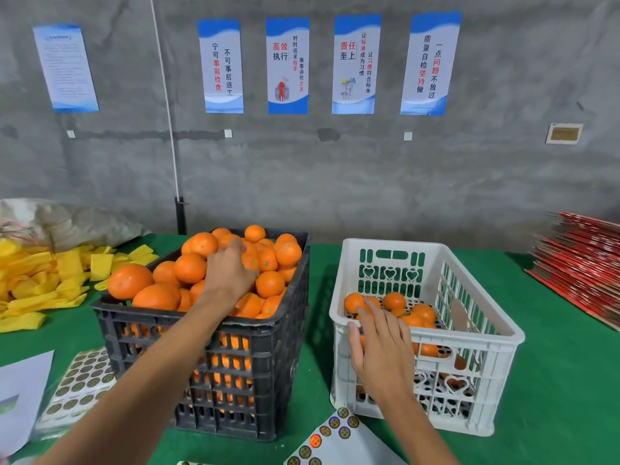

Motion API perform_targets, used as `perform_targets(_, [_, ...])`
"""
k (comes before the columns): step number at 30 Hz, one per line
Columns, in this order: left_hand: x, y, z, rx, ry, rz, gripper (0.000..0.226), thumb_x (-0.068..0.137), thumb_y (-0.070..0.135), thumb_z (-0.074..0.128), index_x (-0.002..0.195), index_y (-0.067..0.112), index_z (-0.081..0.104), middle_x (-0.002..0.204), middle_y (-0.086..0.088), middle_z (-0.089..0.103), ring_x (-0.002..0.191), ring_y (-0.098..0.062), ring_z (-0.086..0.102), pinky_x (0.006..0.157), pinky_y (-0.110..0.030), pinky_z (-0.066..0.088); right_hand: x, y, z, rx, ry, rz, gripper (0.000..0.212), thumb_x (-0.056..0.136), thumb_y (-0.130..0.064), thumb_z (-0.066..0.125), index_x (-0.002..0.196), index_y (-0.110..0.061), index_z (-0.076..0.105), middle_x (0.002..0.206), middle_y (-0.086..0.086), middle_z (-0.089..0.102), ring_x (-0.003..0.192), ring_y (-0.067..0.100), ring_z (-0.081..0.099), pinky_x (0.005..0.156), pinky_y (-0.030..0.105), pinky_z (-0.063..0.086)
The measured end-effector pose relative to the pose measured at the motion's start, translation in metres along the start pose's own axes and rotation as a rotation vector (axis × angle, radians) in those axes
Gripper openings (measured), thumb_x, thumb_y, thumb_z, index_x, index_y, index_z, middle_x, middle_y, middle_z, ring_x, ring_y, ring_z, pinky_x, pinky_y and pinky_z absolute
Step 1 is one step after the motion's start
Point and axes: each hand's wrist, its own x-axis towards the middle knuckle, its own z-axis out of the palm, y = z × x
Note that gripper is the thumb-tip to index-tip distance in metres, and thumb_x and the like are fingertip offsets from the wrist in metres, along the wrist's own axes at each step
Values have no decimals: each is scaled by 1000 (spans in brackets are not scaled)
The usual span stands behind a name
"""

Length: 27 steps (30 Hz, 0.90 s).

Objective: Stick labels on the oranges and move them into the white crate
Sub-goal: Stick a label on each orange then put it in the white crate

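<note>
The left hand (231, 266) reaches into the black crate (204, 333), fingers curled over the piled oranges (191, 268) to select one; a grip cannot be confirmed. The right hand (379, 344) rests with straight fingers on the near rim of the white crate (476, 333), apparently steadying it, with moved oranges just beyond its fingertips.

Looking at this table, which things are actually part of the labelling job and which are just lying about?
Part of the job:
black plastic crate heaped with oranges
white plastic crate
round-sticker label sheets
left hand in the black crate's oranges
right hand at the white crate's near rim

Lying about:
yellow foam sleeves
red flat card stack
blue-and-white wall posters
</note>
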Motion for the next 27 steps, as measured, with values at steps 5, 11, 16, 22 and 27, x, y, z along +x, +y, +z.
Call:
perform_targets(5, [-61,32,-31,-453,120,229,64,77,35,89,131,24,56,124,8,61,110,-9,59,92,-26,50,2,-26,-28,376,-87,46,58,99,-46,60,149,-17,49,156,-5,47,142,15,44,118,38,36])
perform_targets(11, [-177,37,-2,-635,-9,404,64,83,33,84,139,29,54,138,10,50,132,-21,52,103,-27,47,-41,-74,-43,822,-95,27,64,98,-59,57,154,-40,33,152,-23,39,134,3,49,103,13,43])
perform_targets(16, [-236,0,45,-883,-493,-17,72,83,54,82,144,39,47,137,14,54,121,-11,62,92,-25,56,-114,-61,-20,819,-321,139,56,92,-55,65,143,-44,45,133,-24,46,113,4,58,89,21,52])
perform_targets(22, [-255,-31,89,-716,-666,-271,68,86,48,79,142,24,48,122,4,62,107,-9,65,87,-19,54,-142,-37,0,731,-635,134,43,96,-51,63,134,-32,61,130,-27,59,118,-3,57,103,30,49])
perform_targets(27, [-269,-41,104,-746,-601,-324,56,88,58,70,135,36,50,123,9,63,110,-10,65,87,-18,53,-150,-16,17,363,-792,-9,60,104,-56,39,154,-24,42,160,-8,40,147,10,33,123,30,25])
